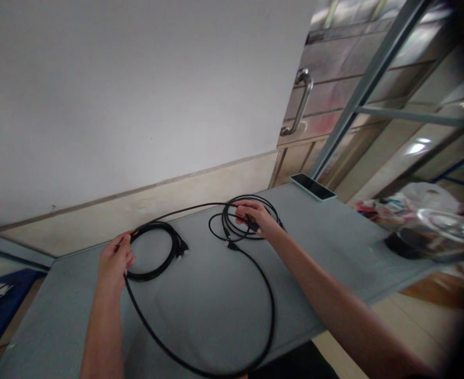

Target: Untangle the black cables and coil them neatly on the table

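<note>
Head view: the left hand [116, 260] is closed on the near edge of a coiled black cable [149, 277], its fingers curled over the strands, so the grip is clamped on the coil. The right hand [255, 217] is also closed, clamped on a second coil of black cable [226, 223]. A small black plug [252, 225] shows at its fingers, though the hand hides part of the hold.

Both coils lie on the grey table [374, 263], the first toward its left end and the second near its far edge, with a thin black strand [188, 208] running between them along the far side. A long loop of black cable [273, 316] sags from under the left hand toward the table's near edge, then rises to a connector [230, 245] just below the right hand. Two black plugs [182, 248] rest on the table, touching the right side of the left coil.

A black smartphone [313, 187] lies face up at the table's far edge, beyond the right hand. A white wall [117, 105] rises behind the table, and a metal door with a curved handle [299, 102] stands past its far right corner. A clear glass lid [441, 231] and a plastic bag [425, 200] sit beyond the table's right side.
</note>
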`<state>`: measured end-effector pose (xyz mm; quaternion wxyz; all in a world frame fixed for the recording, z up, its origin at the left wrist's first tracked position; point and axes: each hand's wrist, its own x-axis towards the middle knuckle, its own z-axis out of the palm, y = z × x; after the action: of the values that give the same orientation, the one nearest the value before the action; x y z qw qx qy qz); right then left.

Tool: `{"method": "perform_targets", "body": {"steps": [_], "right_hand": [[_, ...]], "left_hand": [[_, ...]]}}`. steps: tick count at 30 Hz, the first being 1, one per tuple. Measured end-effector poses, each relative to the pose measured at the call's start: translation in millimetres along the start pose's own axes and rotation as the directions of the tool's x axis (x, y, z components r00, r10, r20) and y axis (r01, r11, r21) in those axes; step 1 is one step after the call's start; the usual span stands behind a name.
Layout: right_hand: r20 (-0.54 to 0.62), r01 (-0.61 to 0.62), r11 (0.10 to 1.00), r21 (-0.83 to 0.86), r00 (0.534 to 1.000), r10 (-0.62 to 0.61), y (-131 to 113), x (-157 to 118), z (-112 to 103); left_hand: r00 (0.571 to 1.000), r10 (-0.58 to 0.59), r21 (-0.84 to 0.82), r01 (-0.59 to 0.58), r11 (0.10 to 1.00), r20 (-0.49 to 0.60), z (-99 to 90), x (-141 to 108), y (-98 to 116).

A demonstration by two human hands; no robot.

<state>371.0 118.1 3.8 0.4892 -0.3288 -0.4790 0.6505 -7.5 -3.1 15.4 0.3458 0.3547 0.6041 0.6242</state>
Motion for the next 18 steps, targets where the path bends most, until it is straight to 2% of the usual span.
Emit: {"method": "perform_targets", "body": {"steps": [3, 6, 8, 10, 13, 16, 18], "right_hand": [[-0.014, -0.046, 0.988, 0.149, 0.999, 0.048, -3, -2, 3], [-0.058, -0.018, 0.974, 0.227, 0.998, 0.032, -3, -1, 5], [-0.047, 0.01, 0.969, 0.248, 0.999, 0.002, -1, 1, 5], [-0.046, 0.04, 0.971, 0.238, 0.998, -0.029, 3, 5, 4], [-0.129, 0.082, 0.984, 0.158, 0.99, -0.062, 10, 8, 0], [-0.214, 0.084, 0.994, 0.069, 0.975, -0.068, 14, 7, -1], [-0.2, 0.068, 0.995, 0.068, 0.978, -0.053, 14, 5, 1]], "left_hand": [[0.982, -0.085, 0.055, 0.077, 0.996, 0.168, 7.4, -5, -3], [0.917, -0.19, 0.151, 0.145, 0.978, 0.351, 21.7, -13, -7], [0.877, -0.226, 0.189, 0.159, 0.969, 0.423, 33.4, -20, -9], [0.879, -0.224, 0.162, 0.17, 0.972, 0.421, 44.9, -25, -12], [0.921, -0.199, 0.049, 0.194, 0.98, 0.334, 57.7, -29, -15], [0.95, -0.18, -0.031, 0.194, 0.98, 0.254, 63.1, -29, -16], [0.956, -0.189, -0.058, 0.206, 0.977, 0.224, 63.4, -28, -16]]}}
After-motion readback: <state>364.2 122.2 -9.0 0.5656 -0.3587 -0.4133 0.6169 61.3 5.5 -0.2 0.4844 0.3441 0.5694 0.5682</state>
